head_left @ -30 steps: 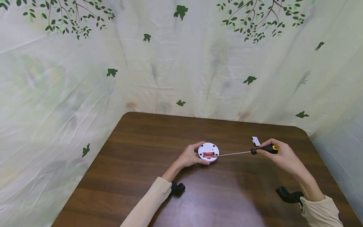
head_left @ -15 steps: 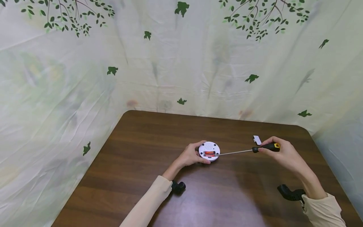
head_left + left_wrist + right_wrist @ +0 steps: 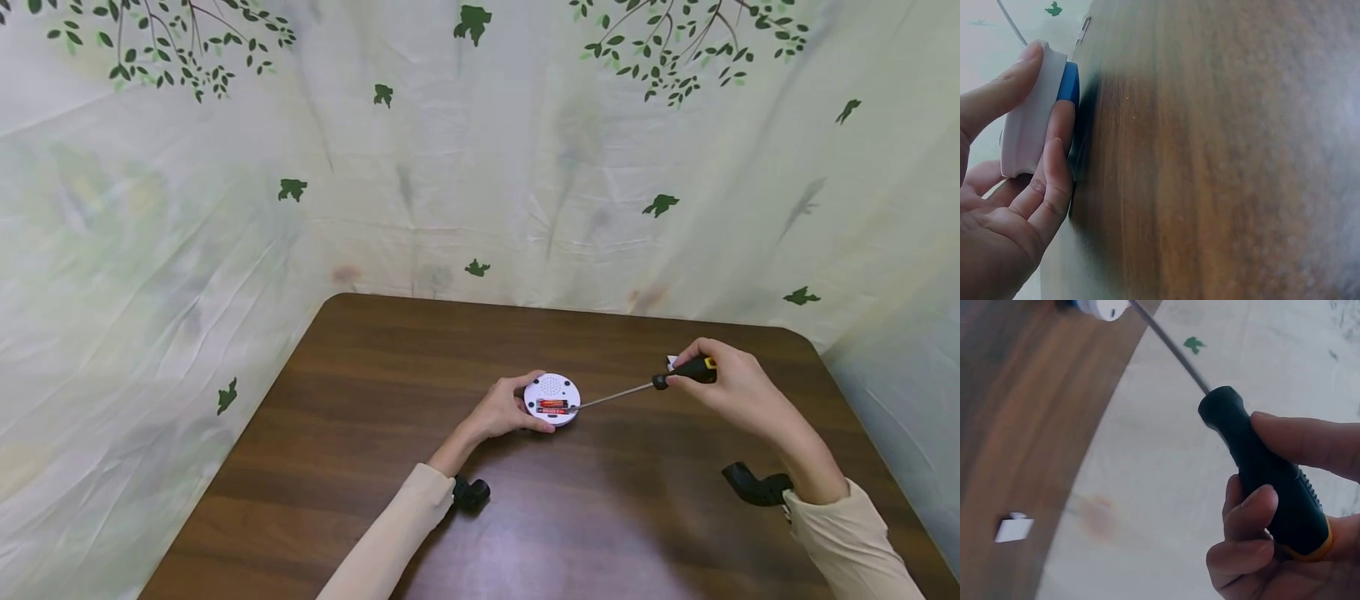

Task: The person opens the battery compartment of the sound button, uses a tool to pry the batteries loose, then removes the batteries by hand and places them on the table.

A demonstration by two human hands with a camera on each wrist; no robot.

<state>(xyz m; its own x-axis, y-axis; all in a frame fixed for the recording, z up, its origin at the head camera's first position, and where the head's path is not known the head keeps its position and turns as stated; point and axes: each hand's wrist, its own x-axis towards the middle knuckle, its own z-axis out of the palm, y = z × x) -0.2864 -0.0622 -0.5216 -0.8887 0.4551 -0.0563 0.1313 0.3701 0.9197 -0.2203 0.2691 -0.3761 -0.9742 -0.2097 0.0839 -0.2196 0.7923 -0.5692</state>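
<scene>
Nearest the camera, two cream sleeves [image 3: 390, 533] reaching in over a dark wooden tabletop [image 3: 360, 467]. Beyond the left sleeve, left hand [image 3: 501, 412] curled round a white round device [image 3: 552, 399], thumb on one side of its rim, fingers on the other; seen from the left wrist, white casing with a blue band [image 3: 1069, 84] pinched against the tabletop. Red batteries [image 3: 552, 407] lying in the open compartment, lettering on them too small to read. No brand or label legible anywhere on the device. To the right, right hand [image 3: 731, 385] wrapped in a closed grip round a black, yellow-ended screwdriver [image 3: 660, 380], fingers and thumb folded on the handle, metal shaft slanting down with its tip at the battery compartment. Just behind that hand, a small white cover piece [image 3: 1014, 528] lying flat on the tabletop. Farthest back, a pale cloth backdrop [image 3: 480, 167] printed with green leaves and branches.
</scene>
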